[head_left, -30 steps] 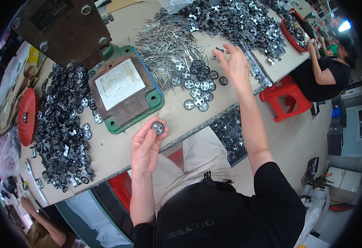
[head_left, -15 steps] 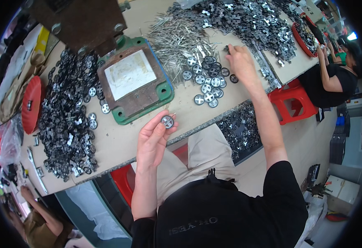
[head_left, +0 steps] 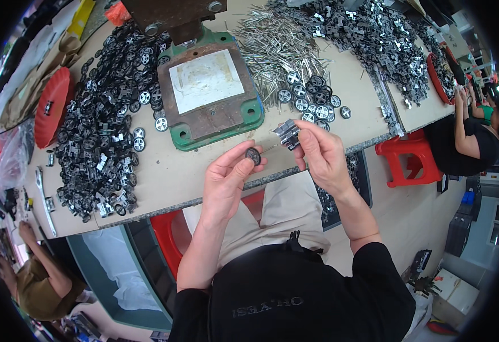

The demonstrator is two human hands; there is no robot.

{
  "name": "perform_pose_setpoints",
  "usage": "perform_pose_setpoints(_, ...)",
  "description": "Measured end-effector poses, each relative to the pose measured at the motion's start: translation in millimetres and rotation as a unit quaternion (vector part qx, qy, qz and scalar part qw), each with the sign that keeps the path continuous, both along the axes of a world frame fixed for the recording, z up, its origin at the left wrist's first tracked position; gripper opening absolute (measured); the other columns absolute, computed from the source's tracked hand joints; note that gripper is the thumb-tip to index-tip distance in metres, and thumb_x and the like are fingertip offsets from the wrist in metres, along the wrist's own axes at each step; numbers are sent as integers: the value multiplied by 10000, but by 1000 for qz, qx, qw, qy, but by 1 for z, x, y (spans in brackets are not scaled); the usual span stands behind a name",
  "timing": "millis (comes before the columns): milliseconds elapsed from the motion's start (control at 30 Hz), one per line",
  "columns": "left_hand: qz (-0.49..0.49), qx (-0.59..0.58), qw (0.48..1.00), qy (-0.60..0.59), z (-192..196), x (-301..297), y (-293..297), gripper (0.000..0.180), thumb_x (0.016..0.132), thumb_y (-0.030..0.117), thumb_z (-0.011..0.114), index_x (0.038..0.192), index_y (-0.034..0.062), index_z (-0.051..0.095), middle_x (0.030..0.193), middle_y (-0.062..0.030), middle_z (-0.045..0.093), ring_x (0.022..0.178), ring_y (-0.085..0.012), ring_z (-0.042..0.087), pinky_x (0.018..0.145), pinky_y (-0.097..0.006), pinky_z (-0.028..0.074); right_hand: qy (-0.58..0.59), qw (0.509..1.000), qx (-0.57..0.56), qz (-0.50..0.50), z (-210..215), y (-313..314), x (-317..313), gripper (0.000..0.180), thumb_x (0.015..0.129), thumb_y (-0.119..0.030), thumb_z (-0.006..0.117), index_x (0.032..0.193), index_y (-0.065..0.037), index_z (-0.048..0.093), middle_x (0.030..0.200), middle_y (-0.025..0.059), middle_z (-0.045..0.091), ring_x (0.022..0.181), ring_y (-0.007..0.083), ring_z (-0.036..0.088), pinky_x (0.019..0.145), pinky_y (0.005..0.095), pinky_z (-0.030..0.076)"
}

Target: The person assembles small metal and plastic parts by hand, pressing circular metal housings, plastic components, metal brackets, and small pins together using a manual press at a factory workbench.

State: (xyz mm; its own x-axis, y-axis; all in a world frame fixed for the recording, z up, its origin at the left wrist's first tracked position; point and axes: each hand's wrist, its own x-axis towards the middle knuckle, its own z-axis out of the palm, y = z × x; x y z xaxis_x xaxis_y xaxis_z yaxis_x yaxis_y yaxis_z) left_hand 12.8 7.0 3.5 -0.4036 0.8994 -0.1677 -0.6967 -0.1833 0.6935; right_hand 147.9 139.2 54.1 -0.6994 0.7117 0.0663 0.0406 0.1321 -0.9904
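Near the table's front edge, my left hand (head_left: 226,181) pinches a small black wheel (head_left: 253,156) between thumb and fingers. A thin metal pin (head_left: 269,149) sticks out from the wheel toward the right. My right hand (head_left: 324,155) grips a small black and silver bracket-like part (head_left: 286,134) by its right side. The part and the pin's tip are close together; whether they touch I cannot tell. Beyond my hands lies a small group of wheels (head_left: 312,97) with silver spokes, beside a heap of metal pins (head_left: 280,48).
A press with a green base (head_left: 218,135) and white pad stands ahead. Left of it lie a pile of wheeled parts (head_left: 98,137), a red tray (head_left: 53,108) and a wrench (head_left: 45,202). Dark metal parts (head_left: 369,40) cover the back right. A red stool (head_left: 409,159) and other people are at the sides.
My right hand has come back from the far right of the table, bringing the bracket-like part close to my left hand. The left hand still holds the wheel, now turned so its pin shows.
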Motion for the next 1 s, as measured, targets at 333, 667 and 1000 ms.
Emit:
perform_pose_setpoints(333,17,-19,999,46,1,4,2,319,895,48,570,1207,-15,551,1103,-153,628,933,-228,637,819,-315,517,17,999,-25,16,-3,0,-2,274,976,-172,473,1149,11,581,763,6,611,554,31,465,471,187,392)
perform_pose_setpoints(667,30,-18,999,39,3,5,3,325,866,16,605,1185,-29,562,1057,-126,644,923,-213,642,830,-311,517,25,999,-36,23,-1,1,-2,287,983,-178,459,1168,7,576,782,5,618,562,24,447,476,180,386)
perform_pose_setpoints(1000,58,-35,995,74,1,10,2,321,863,37,619,1175,-25,574,1054,-138,648,898,-214,648,808,-310,522,-31,976,215,9,-5,1,-1,271,868,-56,613,1110,57,567,935,88,640,787,139,615,656,270,501)
